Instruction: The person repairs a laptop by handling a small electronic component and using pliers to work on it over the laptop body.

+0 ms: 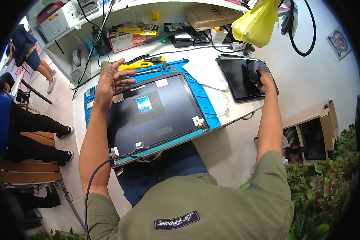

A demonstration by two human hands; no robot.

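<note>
Blue work mat (pixel 208 105) has dark laptop lid (pixel 168 120) lying on it, near edge of white bench (pixel 239 110). Left hand (pixel 107 89) raised by lid's far-left corner, fingers loosely spread. Right hand (pixel 266 81) off to side, fingers gripping black phone (pixel 253 71) over dark screen panel (pixel 237 80).

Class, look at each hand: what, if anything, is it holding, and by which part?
The right hand grips a dark phone-like device by its right edge, thumb on top. The left hand is open and seems to hold nothing.
</note>
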